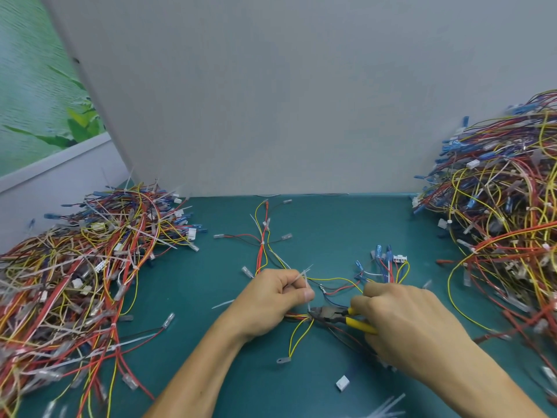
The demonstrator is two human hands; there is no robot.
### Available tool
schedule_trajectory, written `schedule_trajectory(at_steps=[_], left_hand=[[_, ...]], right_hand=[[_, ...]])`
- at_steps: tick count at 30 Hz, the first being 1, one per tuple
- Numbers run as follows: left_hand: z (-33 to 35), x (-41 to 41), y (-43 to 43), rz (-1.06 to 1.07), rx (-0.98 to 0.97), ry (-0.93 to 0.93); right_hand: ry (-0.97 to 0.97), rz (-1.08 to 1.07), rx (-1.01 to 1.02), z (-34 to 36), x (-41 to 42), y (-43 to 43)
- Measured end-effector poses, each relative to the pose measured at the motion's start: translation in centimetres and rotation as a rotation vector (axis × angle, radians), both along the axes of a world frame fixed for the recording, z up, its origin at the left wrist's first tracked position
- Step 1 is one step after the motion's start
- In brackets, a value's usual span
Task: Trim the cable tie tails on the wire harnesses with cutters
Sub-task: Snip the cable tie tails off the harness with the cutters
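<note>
Centre of the green table (331, 224), close to me: cutters (333, 315), dark head, yellow handles, lying nearly level with the nose pointing left. My right hand (407, 321) is just right of the cutters, fingers curled round the yellow handles. My left hand (271, 297) is just left of the cutters, fingers curled and thumb pressed down on the wire harness (262, 245) where its wires bunch. Cable tie tails (305, 277), thin and white, stick up out of that grip. Nose of the cutters sits at the bundle right under my left thumb, touching or nearly so; can't tell whether the blades are apart or closed. Beyond the cutters the harness fans out over the table: red, yellow and black leads with clear-sleeved terminals up and left, blue terminals and a white connector block (399, 258) up and right. A yellow loop (297, 333) runs from the cutters toward me and ends at a grey terminal (283, 360). Far left of the cutters is a big heap of harnesses (75, 282) with many long white tails poking out. Far right of the cutters is a taller heap (506, 221) against the grey panel (301, 101). Nearer me than the cutters are one small white block (342, 383) and a scatter of loose white tie pieces (388, 408). One loose white strip (222, 304) lies well left of the cutters, past my left hand.
</note>
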State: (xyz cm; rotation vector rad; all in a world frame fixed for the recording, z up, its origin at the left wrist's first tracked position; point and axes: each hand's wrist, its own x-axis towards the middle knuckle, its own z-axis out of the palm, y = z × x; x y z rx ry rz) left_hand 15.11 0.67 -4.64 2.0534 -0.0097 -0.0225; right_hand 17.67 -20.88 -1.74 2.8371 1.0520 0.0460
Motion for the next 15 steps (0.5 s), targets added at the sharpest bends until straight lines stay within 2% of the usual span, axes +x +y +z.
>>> schedule_trajectory(at_steps=[10, 13, 15], left_hand=[[-0.09, 0.06, 0.00, -0.005, -0.007, -0.004], [0.08, 0.07, 0.16, 0.030, -0.076, -0.001], [0.32, 0.12, 0.38, 0.097, -0.199, -0.005]], right_hand=[[0.014, -0.027, 0.003, -0.45, 0.22, -0.12], [0.028, -0.029, 0.013, -0.23, 0.06, -0.04], [0.021, -0.036, 0.041, 0.15, -0.03, -0.07]])
